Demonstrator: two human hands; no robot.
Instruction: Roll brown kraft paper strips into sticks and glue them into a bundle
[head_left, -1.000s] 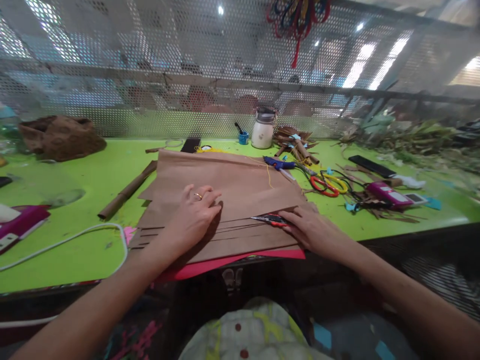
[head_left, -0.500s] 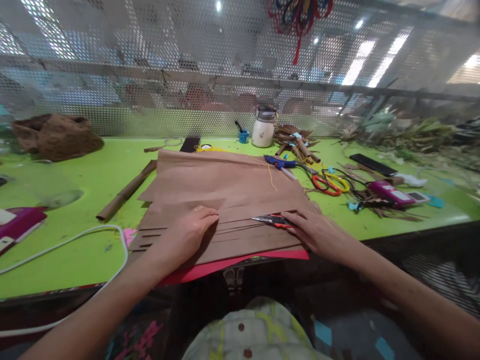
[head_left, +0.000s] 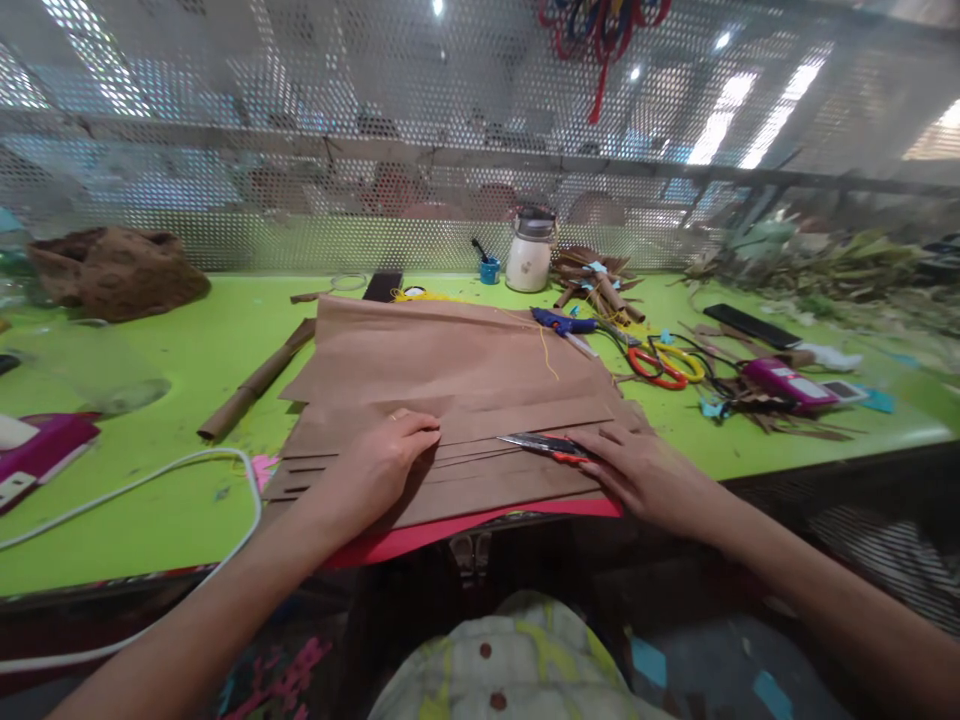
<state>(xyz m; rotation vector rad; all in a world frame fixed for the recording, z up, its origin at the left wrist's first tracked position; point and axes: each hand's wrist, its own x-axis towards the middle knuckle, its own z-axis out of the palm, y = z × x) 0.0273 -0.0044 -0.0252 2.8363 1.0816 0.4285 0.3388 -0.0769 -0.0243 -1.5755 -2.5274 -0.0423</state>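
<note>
Taking the middle of the layered brown paper (head_left: 450, 355) as the dial's centre, a brown cloth bundle (head_left: 116, 272) sits toward 10 o'clock on the green tabletop (head_left: 112, 550). A purple socket box (head_left: 56, 445) is well out at 9 o'clock, and a rolled paper tube (head_left: 259, 385) lies just beside the paper on that same side. The left hand (head_left: 390, 455) rests on the paper at 8 o'clock, its fingers bunched together; I cannot tell whether that grip pinches a layer. Dark slits run across the paper near its wrist, and a red sheet (head_left: 480, 533) shows below at 6 o'clock. A white jar (head_left: 529, 258) stands at 1 o'clock. At 4 o'clock, red-handled scissors (head_left: 536, 443) lie over the paper, tips pointing to 9; the right hand (head_left: 637, 470) has its grip closed on their handles. A blue glue gun (head_left: 562, 322) lies toward 2 o'clock, and a purple device (head_left: 787, 385) at 3
</note>
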